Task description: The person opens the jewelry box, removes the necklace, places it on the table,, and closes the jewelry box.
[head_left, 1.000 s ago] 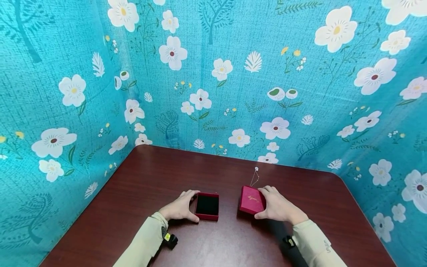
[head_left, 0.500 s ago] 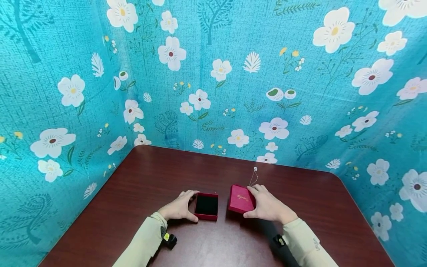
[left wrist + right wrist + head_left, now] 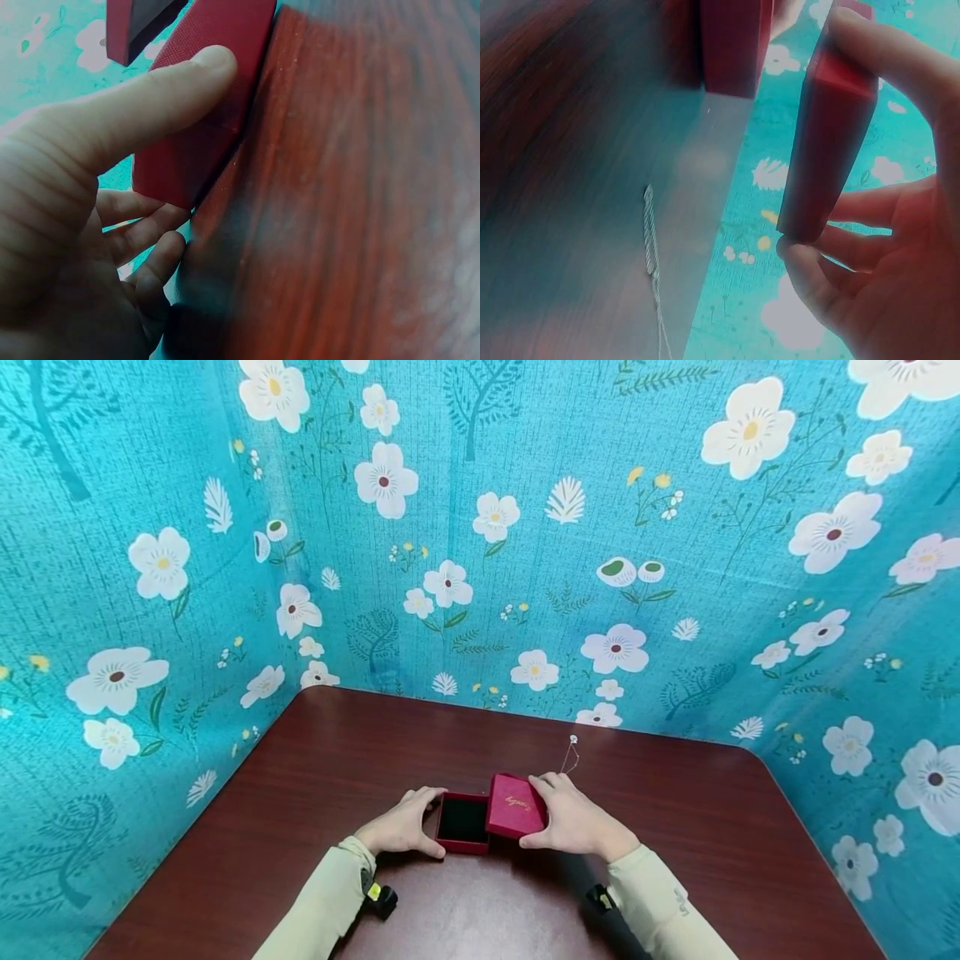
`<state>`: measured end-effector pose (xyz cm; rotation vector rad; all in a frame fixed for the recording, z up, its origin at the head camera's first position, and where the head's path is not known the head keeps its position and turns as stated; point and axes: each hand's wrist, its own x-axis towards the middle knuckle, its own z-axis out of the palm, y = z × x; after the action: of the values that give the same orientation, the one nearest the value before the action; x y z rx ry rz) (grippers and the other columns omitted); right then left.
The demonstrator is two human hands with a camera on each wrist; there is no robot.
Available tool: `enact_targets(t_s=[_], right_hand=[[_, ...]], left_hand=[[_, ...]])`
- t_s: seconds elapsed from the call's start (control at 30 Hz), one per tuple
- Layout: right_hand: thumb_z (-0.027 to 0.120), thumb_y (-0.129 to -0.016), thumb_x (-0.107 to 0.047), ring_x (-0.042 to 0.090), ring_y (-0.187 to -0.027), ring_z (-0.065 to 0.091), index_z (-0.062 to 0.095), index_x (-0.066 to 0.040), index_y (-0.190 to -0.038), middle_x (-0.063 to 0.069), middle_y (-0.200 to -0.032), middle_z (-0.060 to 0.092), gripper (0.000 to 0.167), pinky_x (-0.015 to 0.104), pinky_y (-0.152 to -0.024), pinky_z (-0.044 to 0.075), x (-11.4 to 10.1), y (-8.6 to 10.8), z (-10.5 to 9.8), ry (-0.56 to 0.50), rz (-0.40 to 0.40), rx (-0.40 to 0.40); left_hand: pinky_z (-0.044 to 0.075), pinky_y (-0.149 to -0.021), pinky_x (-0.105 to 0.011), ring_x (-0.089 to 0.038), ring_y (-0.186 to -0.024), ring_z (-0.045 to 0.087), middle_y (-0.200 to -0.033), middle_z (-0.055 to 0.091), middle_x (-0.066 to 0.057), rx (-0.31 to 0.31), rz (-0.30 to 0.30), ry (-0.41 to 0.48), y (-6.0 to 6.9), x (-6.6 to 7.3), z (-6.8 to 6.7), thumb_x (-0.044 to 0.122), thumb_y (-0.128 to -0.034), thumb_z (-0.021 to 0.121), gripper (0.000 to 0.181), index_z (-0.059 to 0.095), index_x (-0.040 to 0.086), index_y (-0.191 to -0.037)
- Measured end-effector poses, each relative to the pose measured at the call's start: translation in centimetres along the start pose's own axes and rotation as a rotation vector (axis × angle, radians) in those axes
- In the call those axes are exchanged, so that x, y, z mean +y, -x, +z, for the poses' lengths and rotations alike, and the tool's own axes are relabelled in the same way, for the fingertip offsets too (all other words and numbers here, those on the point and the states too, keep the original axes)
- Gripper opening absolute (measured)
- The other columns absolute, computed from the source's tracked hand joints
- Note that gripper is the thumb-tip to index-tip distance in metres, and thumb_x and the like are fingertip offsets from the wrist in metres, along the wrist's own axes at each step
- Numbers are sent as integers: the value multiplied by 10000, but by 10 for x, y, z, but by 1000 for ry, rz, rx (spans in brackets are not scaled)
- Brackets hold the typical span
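Observation:
A small red gift box base (image 3: 461, 847) with a black insert stands on the table. My left hand (image 3: 405, 828) grips it from its left side, the thumb (image 3: 195, 82) pressed along the red wall in the left wrist view. My right hand (image 3: 579, 820) holds the red box lid (image 3: 516, 806), which has gold lettering on top, between thumb and fingers. The lid is raised off the table in the right wrist view, beside the base and slightly over its right edge in the head view. Its underside is hidden from the head camera.
A thin chain necklace (image 3: 572, 755) with a small white piece at its far end lies behind the right hand. The dark brown wooden table (image 3: 360, 735) meets a blue floral curtain (image 3: 450, 568) at its back and sides.
My right hand has carried the lid leftward, from well right of the base to its right edge. The left hand and the base have stayed in place.

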<state>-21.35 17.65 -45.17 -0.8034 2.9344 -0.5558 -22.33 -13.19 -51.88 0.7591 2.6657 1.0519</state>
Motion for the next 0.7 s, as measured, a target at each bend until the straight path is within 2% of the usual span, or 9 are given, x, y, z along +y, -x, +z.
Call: enact_targets(t_s=[0.2,0.43,0.7], right_hand=[[865,-566,-433,166,-1064,435,439,-77,-1352,14,-1179,492,962,300,-697,515,-10,-4,4,16,-20,5],[844,-578,-485,176,-1065,433,457,-46,-1340,27,-1170,497,961,313,-708,518,-20,-10,7,34,-68,20],[810,-607,-541,193,-1107,413,436,-26,-1376,47,-1216,482,998,340,-758,517,-29,-16,18,37,-69,-23]], left_hand=[[418,-906,-406,-248,-1139,429,-1281,477,-81,4,25,-9,0,0,1,328,-608,870,967,389,37,-1394],[425,-901,-392,-231,-1144,429,-1287,470,-70,2,6,-18,-1,0,1,327,-616,864,963,382,49,-1402],[441,-879,-408,-234,-1139,432,-1275,470,-52,-1,-28,-8,-1,2,0,349,-616,872,957,391,68,-1395]])
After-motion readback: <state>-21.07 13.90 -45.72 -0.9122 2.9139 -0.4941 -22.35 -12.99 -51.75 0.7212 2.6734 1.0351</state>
